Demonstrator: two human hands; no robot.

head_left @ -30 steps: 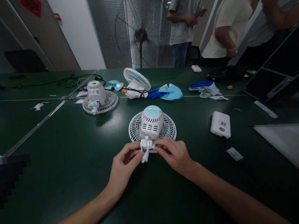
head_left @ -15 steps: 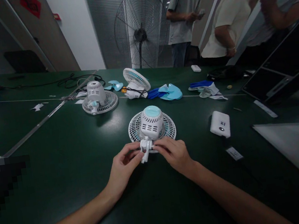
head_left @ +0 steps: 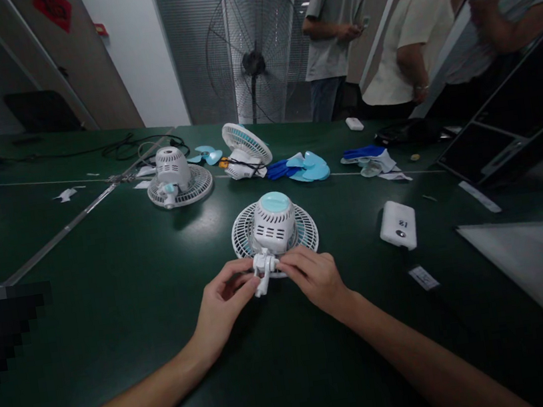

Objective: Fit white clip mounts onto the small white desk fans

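A small white fan (head_left: 274,223) lies grille-down on the green table, its motor housing with a light-blue cap pointing up. At its near side sits a white clip bracket (head_left: 263,266) with a short arm hanging toward me. My left hand (head_left: 222,301) pinches the bracket's left side between thumb and fingers. From the right, my right hand (head_left: 320,281) has its thumb and fingertips closed on the bracket's right end. Whatever small part may lie under the right fingertips is hidden.
Farther back lie a second white fan (head_left: 175,176), a tilted fan (head_left: 246,150), light-blue fan blades (head_left: 309,166) and blue-and-white gloves (head_left: 376,160). A white power bank (head_left: 398,225) rests at the right. People stand beyond the table near a large pedestal fan (head_left: 254,61).
Both hands keep their grip on the bracket with almost no movement. The whole view has shifted very slightly.
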